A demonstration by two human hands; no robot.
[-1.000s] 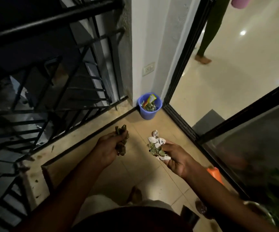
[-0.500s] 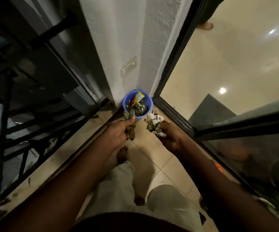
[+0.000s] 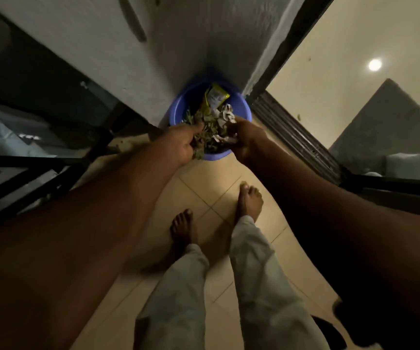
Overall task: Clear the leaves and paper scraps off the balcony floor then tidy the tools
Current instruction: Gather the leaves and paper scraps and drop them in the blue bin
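A blue bucket (image 3: pixel 216 155) sits at twelve o'clock, holding a yellow packet (image 3: pixel 216 96), dull green-brown leaves (image 3: pixel 208 137) and white paper scraps (image 3: pixel 225 116). The floor (image 3: pixel 203 178) is cream tile with thin dark grout lines. Pale off-white trousers (image 3: pixel 261 274) show at six o'clock. The wall (image 3: pixel 128 59) is white; the railing (image 3: pixel 39 161) at nine o'clock is black.

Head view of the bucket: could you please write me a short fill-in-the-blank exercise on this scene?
1. The left hand and right hand are over a bucket coloured ____.
2. The left hand grips a bunch of dry ____.
3. The right hand's bundle includes white scraps of ____.
4. The packet in the bucket is ____.
Missing words: blue; leaves; paper; yellow.
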